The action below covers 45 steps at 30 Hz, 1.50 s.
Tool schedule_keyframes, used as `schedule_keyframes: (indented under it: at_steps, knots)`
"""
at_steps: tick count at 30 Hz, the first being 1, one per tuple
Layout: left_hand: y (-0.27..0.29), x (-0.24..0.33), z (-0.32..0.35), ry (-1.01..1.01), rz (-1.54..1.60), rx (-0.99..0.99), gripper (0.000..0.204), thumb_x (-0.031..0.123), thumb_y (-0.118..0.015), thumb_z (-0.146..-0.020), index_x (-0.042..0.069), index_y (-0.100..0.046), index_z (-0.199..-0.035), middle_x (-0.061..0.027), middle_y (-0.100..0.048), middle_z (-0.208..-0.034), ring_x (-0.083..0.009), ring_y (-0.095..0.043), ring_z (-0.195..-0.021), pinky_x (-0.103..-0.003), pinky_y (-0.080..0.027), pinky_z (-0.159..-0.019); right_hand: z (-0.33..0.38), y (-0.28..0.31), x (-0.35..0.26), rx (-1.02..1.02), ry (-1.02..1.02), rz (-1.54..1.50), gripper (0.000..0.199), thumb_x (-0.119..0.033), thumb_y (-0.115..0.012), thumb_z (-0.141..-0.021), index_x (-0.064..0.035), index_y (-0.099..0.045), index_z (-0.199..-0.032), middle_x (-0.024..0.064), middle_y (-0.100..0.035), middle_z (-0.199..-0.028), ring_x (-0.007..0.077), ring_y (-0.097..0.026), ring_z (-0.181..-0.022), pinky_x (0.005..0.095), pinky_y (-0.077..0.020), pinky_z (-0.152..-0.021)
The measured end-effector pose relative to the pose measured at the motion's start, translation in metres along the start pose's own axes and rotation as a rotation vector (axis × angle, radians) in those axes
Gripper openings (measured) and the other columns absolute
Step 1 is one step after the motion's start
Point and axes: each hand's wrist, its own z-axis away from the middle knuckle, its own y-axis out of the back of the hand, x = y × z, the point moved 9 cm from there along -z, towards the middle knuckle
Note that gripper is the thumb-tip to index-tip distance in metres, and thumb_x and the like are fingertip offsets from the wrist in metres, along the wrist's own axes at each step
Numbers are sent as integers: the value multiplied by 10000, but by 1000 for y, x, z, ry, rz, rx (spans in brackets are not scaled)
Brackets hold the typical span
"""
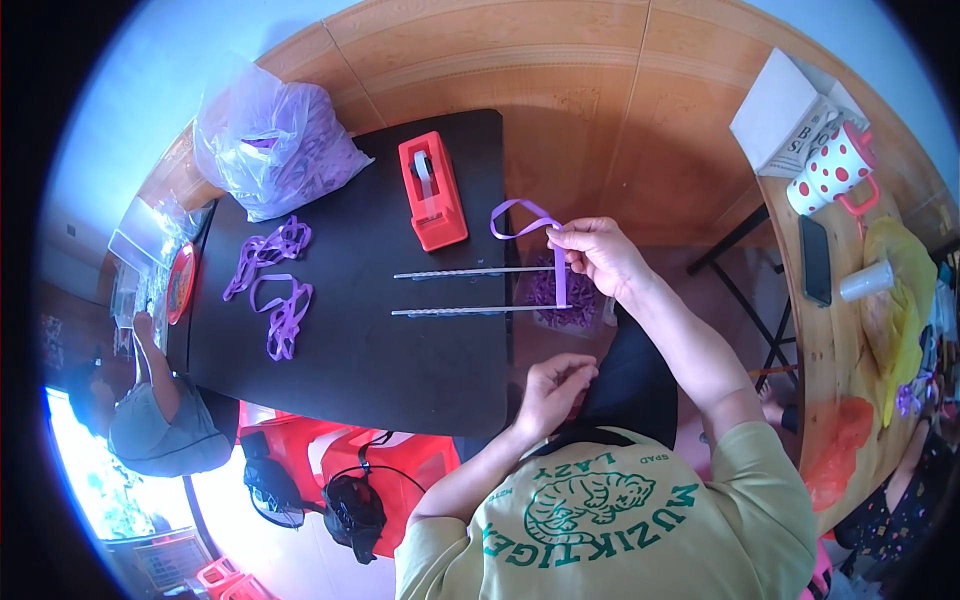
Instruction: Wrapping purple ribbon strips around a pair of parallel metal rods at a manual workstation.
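My right hand [598, 255] pinches a purple ribbon [561, 280] between thumb and fingers, just beyond the table's right edge. One end of the ribbon curls in a loop to the left; the other part runs down across two thin metal rods [470, 272]. Both rods lie side by side on the black table [340, 340], their ends jutting past its edge. Below those ends is a clear container or bag with many purple ribbon pieces [580, 312]. Nearer my body, my left hand [556, 393] hovers over my lap, fingers loosely bent, nothing visible in it.
A red tape dispenser [433, 192] stands at the table's back. Left of it are loose purple ribbons [284, 315] and a full plastic bag [285, 150]. On the wooden table at right sit a dotted mug [832, 172], a phone [815, 260] and a yellow bag [895, 290]. People are at both sides.
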Motion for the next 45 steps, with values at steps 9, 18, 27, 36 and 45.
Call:
schedule_keyframes:
  at_steps: [9, 18, 27, 36, 45]
  knots:
    - [53, 9, -47, -296, -137, 424, 289, 17, -540, -912, -15, -569, -1197, -78, -618, -1067, -123, -577, -969, -240, -445, -858, -11, 20, 33, 50, -142, 51, 103, -140, -698, -822, -58, -672, -767, 18, -650, -724, 54, -521, -543, 200, -426, -482]
    - [42, 70, -63, -791, -218, 501, 343, -77, -500, -861, -8, -579, -1187, -146, -546, -1180, -260, -532, -1106, -329, -398, -974, -28, 46, 97, 96, -210, 21, 147, -131, -561, -884, -47, -646, -797, 42, -604, -675, 125, -566, -522, 250, -386, -404]
    - [44, 31, -79, -365, 178, 352, 133, 19, -527, -918, -9, -637, -987, -55, -662, -855, -116, -606, -774, -243, -464, -751, 9, 59, 155, 183, -381, -92, 177, -113, -597, -849, -26, -619, -697, 46, -561, -574, 101, -515, -473, 232, -315, -369]
    - [45, -1, -34, -115, 83, 360, 142, 93, -548, -934, -3, -639, -985, -11, -627, -796, -29, -491, -640, -176, -385, -583, 87, 64, 54, 475, 756, 938, 132, -45, -660, -775, -27, -641, -904, 101, -581, -752, 233, -580, -650, 349, -444, -590]
    - [24, 6, -5, -115, 192, 294, 144, 129, -561, -939, 13, -636, -976, -8, -628, -790, -19, -483, -633, -170, -374, -561, 148, -35, -2, 169, 1484, 1370, 349, -149, -682, -636, -113, -676, -982, 29, -558, -884, 176, -535, -725, 314, -382, -628]
